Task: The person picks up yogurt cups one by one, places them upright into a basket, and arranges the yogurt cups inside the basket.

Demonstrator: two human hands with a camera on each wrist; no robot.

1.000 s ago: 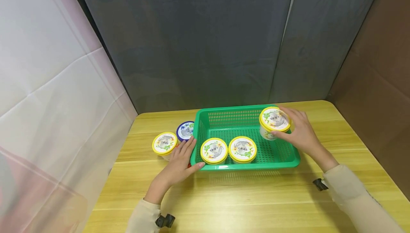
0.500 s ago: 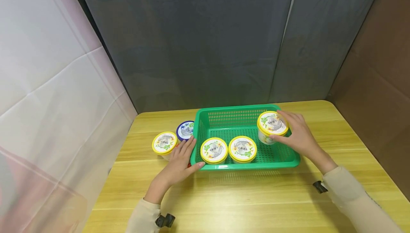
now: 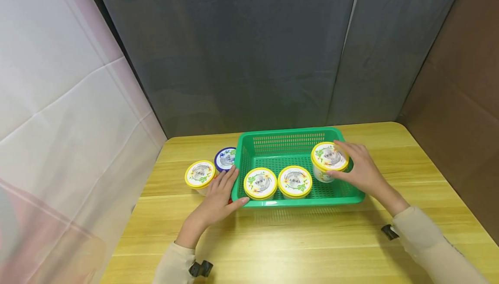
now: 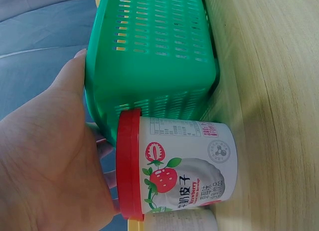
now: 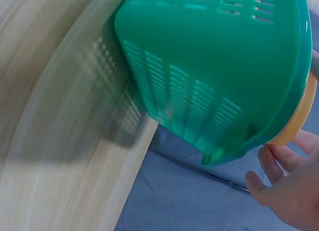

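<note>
My right hand [image 3: 362, 169] holds a yellow-lidded tub [image 3: 330, 157] between thumb and fingers, upright at the right end of the green plastic basket [image 3: 304, 202]. Two more yellow-lidded tubs, a left one [image 3: 260, 184] and a right one [image 3: 295, 182], stand side by side along the basket's front. With fingers extended, my left hand [image 3: 218, 198] rests at the basket's front left corner. Beneath that hand, the left wrist view shows a red-lidded strawberry milk tub [image 4: 187, 166] right against the basket wall; the hand mostly hides it from the head view.
Left of the basket stand another yellow-lidded tub [image 3: 200, 174] and a blue-lidded tub [image 3: 225, 159], partly covered by the basket rim. Everything is on a wooden table [image 3: 296, 249]. A grey curtain [image 3: 234, 58] hangs behind, with a white panel [image 3: 78, 93] at left and brown one [image 3: 460, 93] at right.
My right hand has brought the yellow-lidded tub toward the basket's front and slightly left. The left hand, the basket and the other tubs keep their places.
</note>
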